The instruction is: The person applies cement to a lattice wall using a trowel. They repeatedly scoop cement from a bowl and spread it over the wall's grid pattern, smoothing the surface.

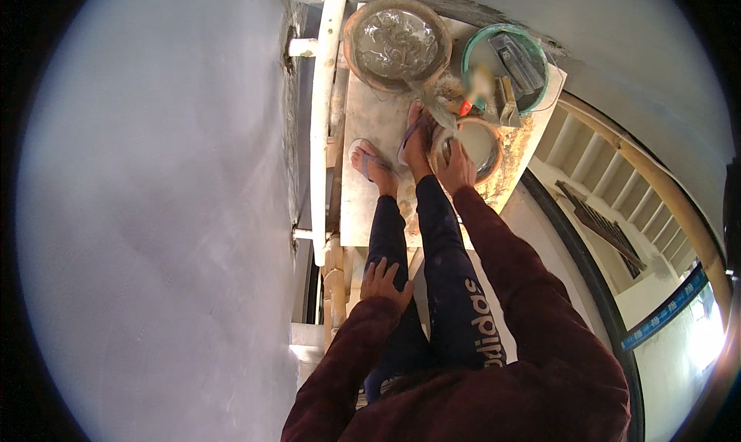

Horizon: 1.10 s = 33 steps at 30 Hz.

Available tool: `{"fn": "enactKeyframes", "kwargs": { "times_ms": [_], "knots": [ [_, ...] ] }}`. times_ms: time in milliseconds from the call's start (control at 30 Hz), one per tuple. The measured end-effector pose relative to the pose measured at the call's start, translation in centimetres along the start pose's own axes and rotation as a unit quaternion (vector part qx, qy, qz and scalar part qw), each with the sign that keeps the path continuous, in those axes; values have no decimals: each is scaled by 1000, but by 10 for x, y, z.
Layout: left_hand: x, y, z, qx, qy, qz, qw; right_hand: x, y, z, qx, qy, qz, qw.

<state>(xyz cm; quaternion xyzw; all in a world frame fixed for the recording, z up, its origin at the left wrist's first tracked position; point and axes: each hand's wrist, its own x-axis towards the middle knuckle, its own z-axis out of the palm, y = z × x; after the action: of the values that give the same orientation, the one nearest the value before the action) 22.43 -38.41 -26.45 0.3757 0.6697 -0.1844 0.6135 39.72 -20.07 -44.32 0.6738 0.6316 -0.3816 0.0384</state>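
My right hand (457,167) is closed round a small cup (441,143), tipped over the board beside my right foot. A greyish stream of water (437,106) runs from it toward a wide brown basin (356,47), which holds a wet grey mix with lumps under cloudy liquid. Close to that hand stands a round bucket (497,158) of whitish water. My left hand (386,282) rests on my left thigh with fingers spread, holding nothing. A teal bucket (468,50) at the far right contains several tools, among them a dark rectangular one (519,64).
My sandalled feet stand on a stained board platform (356,210). A pale pole (324,126) and bamboo (334,280) run along its left, near a grey wall (162,210). Right of it lie a curved railing (679,187) and stairs (610,164) below.
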Motion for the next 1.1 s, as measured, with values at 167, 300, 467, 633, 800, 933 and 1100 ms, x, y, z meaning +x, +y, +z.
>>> {"fn": "enactKeyframes", "kwargs": {
  "times_ms": [167, 300, 467, 633, 800, 933, 1100],
  "knots": [
    [4, -10, -5, 0, -29, -9, 1000, 48, 9, 56, -69, 126, -28, 989],
    [9, -18, 4, -25, 38, 14, 999, 23, 41, 56, -61, -13, 53, 997],
    [4, -12, 5, -53, 42, -8, 998, -32, 24, -30, -127, -114, 51, 984],
    [5, -10, -2, -69, -2, -10, 998, 31, -13, -112, -291, -113, -27, 950],
    [10, -17, 10, -109, 59, -7, 992, 92, -53, -142, -438, -157, -92, 880],
    [10, -10, 4, -103, 46, -25, 993, 103, -66, -106, -412, -227, -121, 874],
    [10, -11, 10, -113, 45, -13, 993, 115, -88, -70, -339, -168, -101, 920]
  ]
}}
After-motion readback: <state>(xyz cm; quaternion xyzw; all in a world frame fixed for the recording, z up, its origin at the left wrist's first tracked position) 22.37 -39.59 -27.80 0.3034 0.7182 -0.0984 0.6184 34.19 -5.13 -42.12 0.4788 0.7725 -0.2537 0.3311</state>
